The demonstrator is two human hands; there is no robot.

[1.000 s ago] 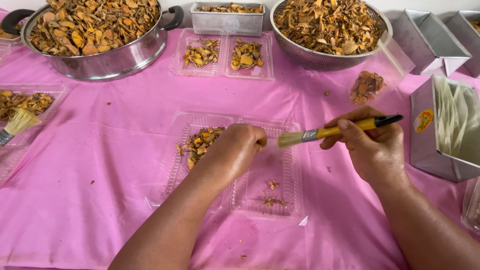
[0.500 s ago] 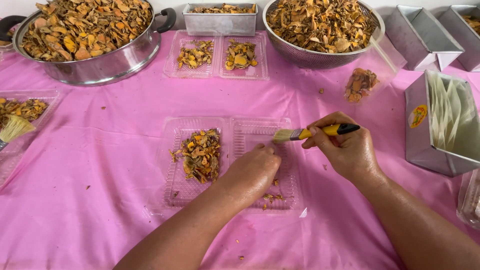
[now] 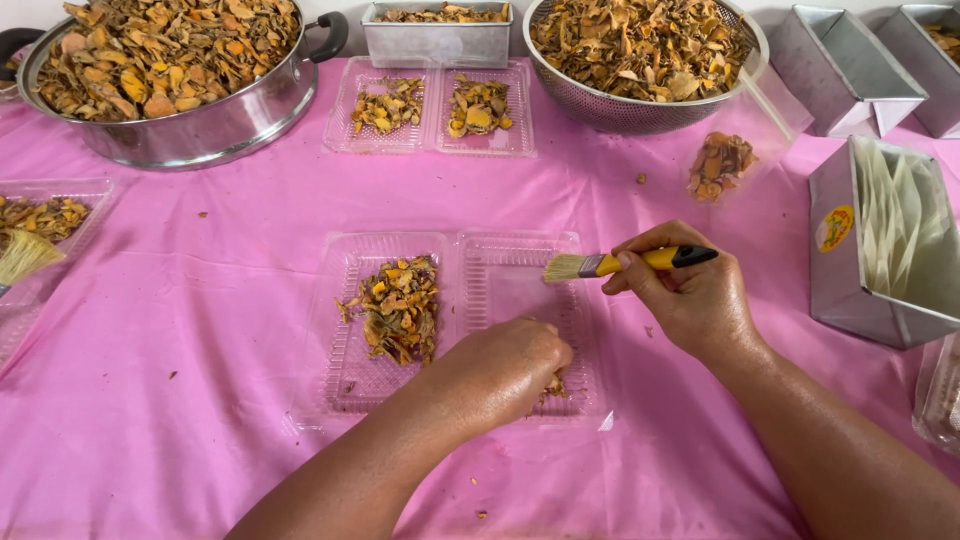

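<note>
A clear two-compartment plastic tray (image 3: 500,262) lies on the pink tablecloth. Its left compartment holds a pile of dried orange-brown slices (image 3: 398,308). My left hand (image 3: 505,362) rests in the near part of the right compartment, fingers closed over a few small bits (image 3: 553,385). My right hand (image 3: 680,290) grips a small brush (image 3: 628,262) with a yellow and black handle, bristles pointing left over the right compartment's far edge.
At the back stand a steel pot (image 3: 200,125) and a mesh bowl (image 3: 630,105), both full of slices, a metal tin (image 3: 437,42) and a second filled clear tray (image 3: 435,110). A metal box of white sachets (image 3: 880,250) sits right. Another tray and brush (image 3: 25,255) lie left.
My left hand has moved from the left compartment, uncovering the pile, to the near part of the right one. My right hand with the brush has come in closer over the tray.
</note>
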